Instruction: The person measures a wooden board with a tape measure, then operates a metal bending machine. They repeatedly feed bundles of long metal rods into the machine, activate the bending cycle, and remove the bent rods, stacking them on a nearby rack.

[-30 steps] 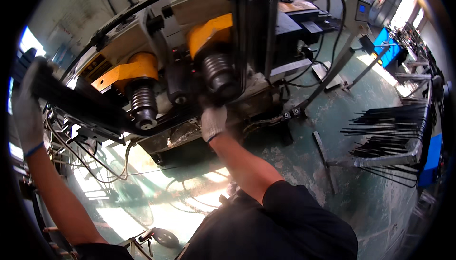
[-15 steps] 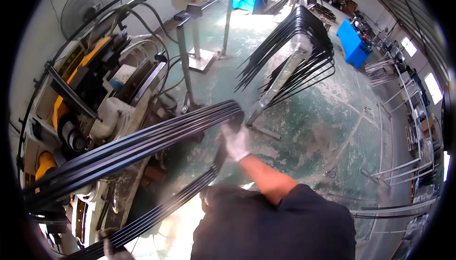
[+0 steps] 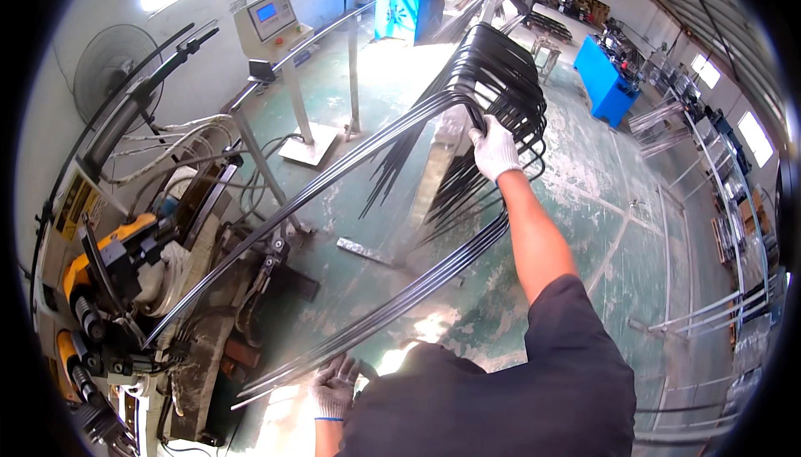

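Note:
A bundle of black U-shaped bent metal rods (image 3: 334, 181) spans the view. One set of its legs runs down to the lower left, and the other (image 3: 417, 282) passes nearer to me. Gloved in white, my right hand (image 3: 495, 150) is closed around the bundle at its bend, against the rack. Many similar bent rods (image 3: 501, 60) hang on that rack (image 3: 435, 169), whose beam is wrapped in something shiny. My left hand (image 3: 334, 386), also gloved, is beside the near legs' lower ends with fingers stretched out; whether it touches them is unclear.
A bending-type machine (image 3: 125, 269) with yellow parts and hoses occupies the left. Behind it stand a control box (image 3: 271, 23) on a post and a fan (image 3: 113, 73). Blue cabinets (image 3: 607, 81) stand farther off. Metal racking (image 3: 709, 315) lines the right.
The rod bundle has moved forward and right, from beside the machine onto or against the rack. My right hand went with it. My left hand has shifted right and opened off the rods' legs.

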{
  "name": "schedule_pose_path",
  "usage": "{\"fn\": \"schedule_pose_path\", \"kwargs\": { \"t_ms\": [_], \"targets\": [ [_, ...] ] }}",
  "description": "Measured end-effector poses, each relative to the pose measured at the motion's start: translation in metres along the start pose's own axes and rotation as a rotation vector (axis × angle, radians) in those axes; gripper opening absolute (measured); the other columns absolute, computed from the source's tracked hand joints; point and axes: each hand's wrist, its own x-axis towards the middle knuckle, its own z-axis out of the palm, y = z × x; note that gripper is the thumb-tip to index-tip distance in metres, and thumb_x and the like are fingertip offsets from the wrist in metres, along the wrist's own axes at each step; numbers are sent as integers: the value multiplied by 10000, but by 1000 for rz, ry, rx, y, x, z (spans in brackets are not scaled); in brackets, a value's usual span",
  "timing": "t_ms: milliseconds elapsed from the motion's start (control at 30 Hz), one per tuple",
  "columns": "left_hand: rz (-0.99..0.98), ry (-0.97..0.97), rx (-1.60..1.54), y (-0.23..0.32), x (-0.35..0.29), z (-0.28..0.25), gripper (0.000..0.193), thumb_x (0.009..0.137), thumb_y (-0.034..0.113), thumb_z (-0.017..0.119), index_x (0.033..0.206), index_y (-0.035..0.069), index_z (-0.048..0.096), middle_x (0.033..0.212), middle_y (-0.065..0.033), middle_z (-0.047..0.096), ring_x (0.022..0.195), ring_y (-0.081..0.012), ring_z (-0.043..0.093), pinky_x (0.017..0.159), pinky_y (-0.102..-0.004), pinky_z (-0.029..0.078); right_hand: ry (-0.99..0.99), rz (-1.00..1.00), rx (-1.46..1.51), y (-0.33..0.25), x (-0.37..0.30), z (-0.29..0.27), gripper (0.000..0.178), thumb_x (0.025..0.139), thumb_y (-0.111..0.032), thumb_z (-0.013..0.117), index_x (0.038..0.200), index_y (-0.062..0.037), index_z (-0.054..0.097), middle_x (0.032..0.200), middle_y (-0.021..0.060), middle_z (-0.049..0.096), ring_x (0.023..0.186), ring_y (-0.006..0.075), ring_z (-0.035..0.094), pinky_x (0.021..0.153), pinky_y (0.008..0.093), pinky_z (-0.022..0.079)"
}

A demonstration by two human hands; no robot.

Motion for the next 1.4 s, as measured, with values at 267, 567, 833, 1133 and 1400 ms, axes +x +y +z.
{"fn": "schedule_pose_path", "kwargs": {
  "t_ms": [267, 567, 833, 1133, 1400],
  "targets": [
    [434, -132, 698, -43, 4, 84, 440, 881, 18, 551, 1320, 9, 516, 1121, -187, 632, 1004, -362, 638, 896, -493, 548, -39, -50, -384, 113, 185, 54, 341, 1054, -213, 433, 1205, 23, 627, 1148, 269, 737, 1104, 421, 720, 961, 514, 575],
    [554, 263, 400, -80, -25, 42, 440, 891, 15, 581, 1325, 8, 508, 1084, -179, 655, 915, -333, 652, 814, -451, 586, -44, -340, -841, 76, 232, 48, 349, 1067, -249, 403, 1230, -84, 665, 1298, 213, 707, 1216, 357, 694, 978, 553, 530],
    [499, 399, 131, -105, -69, 17, 412, 935, 6, 605, 1331, -44, 503, 1103, -259, 678, 889, -367, 702, 805, -478, 605, 49, -551, -750, 124, 211, 10, 502, 848, -315, 716, 1329, -169, 706, 1172, 167, 699, 1068, 403, 673, 948, 516, 564],
    [582, 559, 51, -150, -121, -71, 360, 961, 29, 518, 1316, -22, 547, 1132, -235, 685, 917, -356, 690, 844, -486, 596, -322, -433, -512, 50, 140, 2, 500, 993, -300, 634, 1484, -237, 562, 1245, 273, 692, 1168, 467, 662, 1001, 549, 533],
    [635, 585, -76, -185, -206, -159, 386, 953, 28, 541, 1337, -11, 529, 1133, -227, 680, 917, -353, 689, 841, -495, 595, -426, -615, -256, -47, 21, -42, 456, 918, -237, 687, 1338, -59, 689, 1233, 271, 713, 1193, 415, 675, 1041, 458, 523]
  ]
}}
